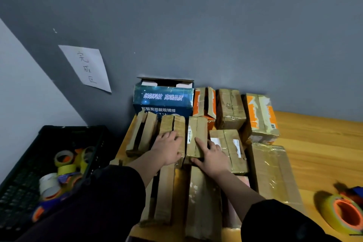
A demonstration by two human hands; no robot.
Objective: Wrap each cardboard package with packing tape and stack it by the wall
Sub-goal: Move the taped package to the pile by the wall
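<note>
Cardboard packages, taped and packed side by side on a wooden desk (pixel 322 143) against a grey wall (pixel 216 35), below a handwritten paper sign (pixel 87 68). Largest in the cluster: a blue printed box (pixel 163 102) at the back, touching the wall, flanked by orange-and-brown parcels (pixel 260 118). Nearer, a clear-wrapped flat carton (pixel 273 171), then narrow brown boxes in rows. Left hand (pixel 169 148) flat on one slim package (pixel 172 124), fingers straight and relaxed, grasping nothing. Right hand (pixel 211 156) laid over the neighbouring slim package (pixel 197 135), fingers spread along its top, thumb at its near end; pressing rather than clutching, though any hold by the thumb hard to judge. Likely stiff and light by the look of the small corrugated shells; glossy tape probably slippery, so best taken by the long side edges, not the taped face. Black plastic crate (pixel 25 188) of tape rolls (pixel 63 158) at left, beside the desk; one yellow tape roll (pixel 342 215) with orange core on the desk at far right.
</note>
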